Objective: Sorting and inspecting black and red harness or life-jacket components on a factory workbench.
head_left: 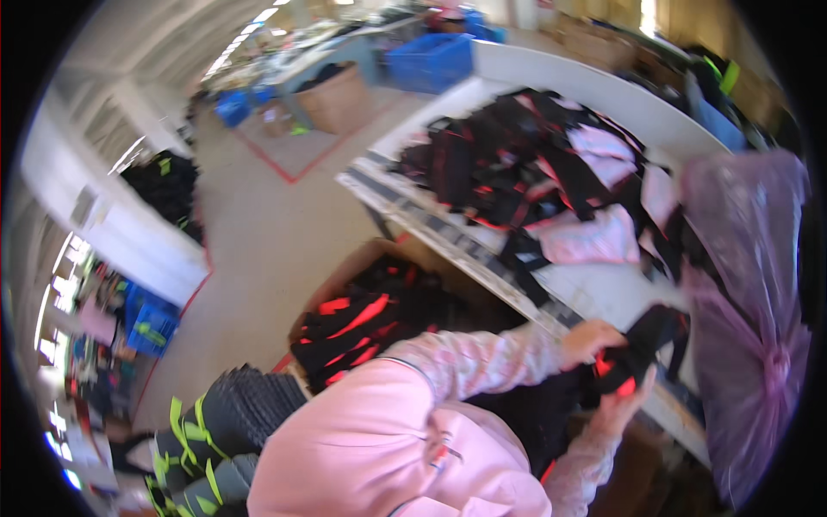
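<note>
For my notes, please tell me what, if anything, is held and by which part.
Left hand and right hand hold black fabric by its red-patched end.

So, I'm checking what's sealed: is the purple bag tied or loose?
Tied, it appears: the bag is gathered into a knot, with creases fanning out from it.

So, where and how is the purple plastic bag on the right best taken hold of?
Probably by its gathered knot, closing a hand around it from the picture's left, the side of the white table. There the purple plastic bag bunches into a narrow tuft, while above and below it spreads wide.
</note>
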Motion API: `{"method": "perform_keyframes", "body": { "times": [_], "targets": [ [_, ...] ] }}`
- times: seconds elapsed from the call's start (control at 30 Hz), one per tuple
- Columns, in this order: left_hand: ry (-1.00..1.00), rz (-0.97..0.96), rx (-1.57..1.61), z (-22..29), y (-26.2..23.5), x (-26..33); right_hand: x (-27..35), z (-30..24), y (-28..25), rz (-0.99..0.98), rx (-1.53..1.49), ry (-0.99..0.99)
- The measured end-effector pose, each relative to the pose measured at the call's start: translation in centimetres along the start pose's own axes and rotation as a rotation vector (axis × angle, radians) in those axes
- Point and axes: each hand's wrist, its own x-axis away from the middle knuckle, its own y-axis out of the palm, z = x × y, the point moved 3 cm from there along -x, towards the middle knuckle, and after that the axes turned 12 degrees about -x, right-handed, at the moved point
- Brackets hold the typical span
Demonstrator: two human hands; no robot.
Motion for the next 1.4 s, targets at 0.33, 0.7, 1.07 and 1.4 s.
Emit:
{"method": "perform_keyframes", "body": {
  "times": [0.33,0.7,1.07,1.4],
  "targets": [
    [-0.972,-0.111,1.226,0.1,-0.8,1.0,-0.2,-1.6,1.8,0.101,1.15,-0.596],
    [-0.643,-0.102,1.389,-0.7,-1.4,0.4,1.5,-2.2,4.8,0.072,-0.18,-0.071],
    [-0.713,-0.306,1.473,4.2,-1.5,-0.6,0.1,-4.5,1.7,-0.153,-0.131,-0.155],
    [-0.482,-0.099,1.253,4.2,-2.2,-2.5,0.3,-1.4,2.1,0.158,-0.192,-0.005]
  ]
}}
